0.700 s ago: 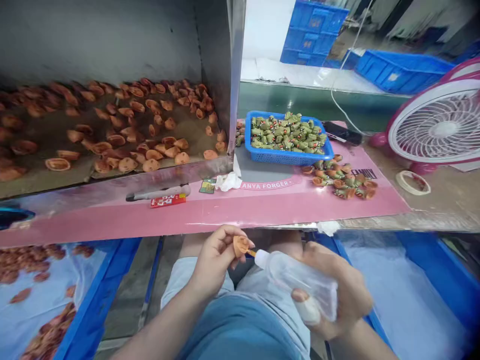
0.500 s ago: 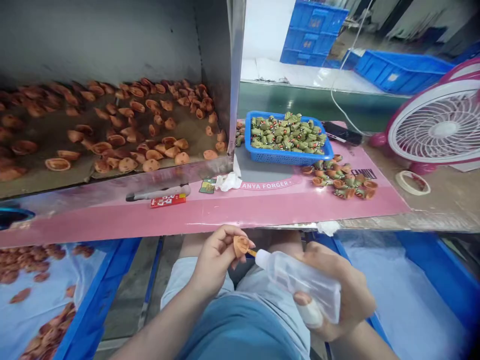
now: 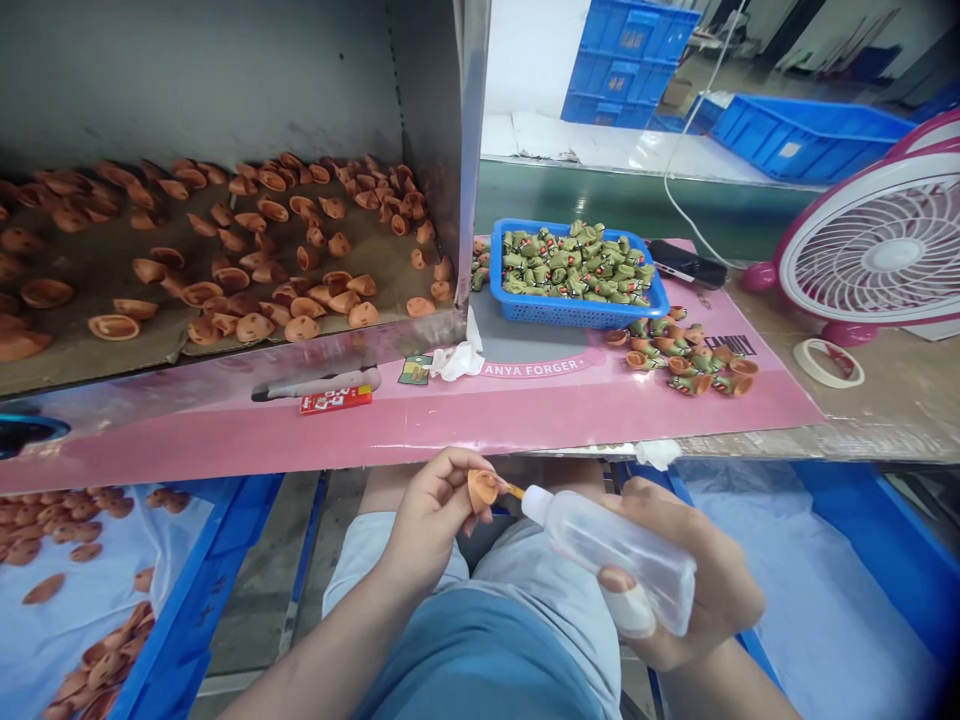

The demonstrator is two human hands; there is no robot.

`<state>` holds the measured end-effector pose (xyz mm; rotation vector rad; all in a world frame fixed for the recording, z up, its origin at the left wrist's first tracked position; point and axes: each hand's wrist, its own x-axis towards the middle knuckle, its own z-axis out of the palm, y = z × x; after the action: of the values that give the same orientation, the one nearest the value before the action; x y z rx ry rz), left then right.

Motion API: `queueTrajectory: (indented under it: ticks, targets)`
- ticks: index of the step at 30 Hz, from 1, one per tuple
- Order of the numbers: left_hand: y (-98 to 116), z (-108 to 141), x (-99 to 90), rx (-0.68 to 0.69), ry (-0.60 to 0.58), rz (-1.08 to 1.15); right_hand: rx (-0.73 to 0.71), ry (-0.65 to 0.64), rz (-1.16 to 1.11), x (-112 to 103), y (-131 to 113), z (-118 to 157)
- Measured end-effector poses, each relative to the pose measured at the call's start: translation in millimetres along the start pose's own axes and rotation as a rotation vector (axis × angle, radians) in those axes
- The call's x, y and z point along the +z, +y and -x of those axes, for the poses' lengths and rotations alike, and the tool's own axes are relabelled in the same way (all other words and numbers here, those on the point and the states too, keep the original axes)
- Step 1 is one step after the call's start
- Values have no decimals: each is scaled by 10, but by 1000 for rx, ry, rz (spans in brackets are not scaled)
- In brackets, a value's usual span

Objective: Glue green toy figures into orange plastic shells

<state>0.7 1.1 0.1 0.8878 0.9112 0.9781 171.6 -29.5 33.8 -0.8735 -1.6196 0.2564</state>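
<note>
Pinched in the fingers of my left hand (image 3: 427,525) is a small orange-brown hollow piece (image 3: 482,490), its open side facing up toward me. My right hand (image 3: 694,560) is wrapped round a translucent squeeze bottle (image 3: 600,540), which is tilted with its white cap and thin amber nozzle (image 3: 514,490) pointing left. The nozzle tip is just right of the hollow piece, close to my left fingertips; whether it touches them I cannot tell. Both hands are above my lap, in front of the table edge. Something white sits by my right thumb.
A blue basket (image 3: 581,318) of green pieces stands on the pink mat (image 3: 525,425), with joined green-and-orange pieces (image 3: 694,362) beside it. Orange pieces fill a metal booth (image 3: 471,150) at left. Also here are a fan (image 3: 892,255), tape roll (image 3: 828,363) and lower blue crates (image 3: 191,600).
My right hand has shifted slightly right with the bottle, so the nozzle has drawn back from the hollow piece. My left hand stays nearly in place.
</note>
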Motion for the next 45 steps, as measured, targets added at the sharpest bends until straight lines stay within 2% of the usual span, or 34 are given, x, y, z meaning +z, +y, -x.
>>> queueTrajectory:
  ticks: [4,10,23,30,45]
  targets:
    - [10,10,-7,1,8,0,-13,-26,-16,-1,-33,-5]
    - [23,10,-6,22,-8,0,24,-6,-10,-2,-54,-12]
    - [5,18,-1,3,1,-8,8,10,-32,60,-24,-19]
    - [23,17,4,11,-16,10,2,-22,-62,73,-19,-22]
    - [23,21,0,9,-21,23,25,13,-54,63,-49,-28]
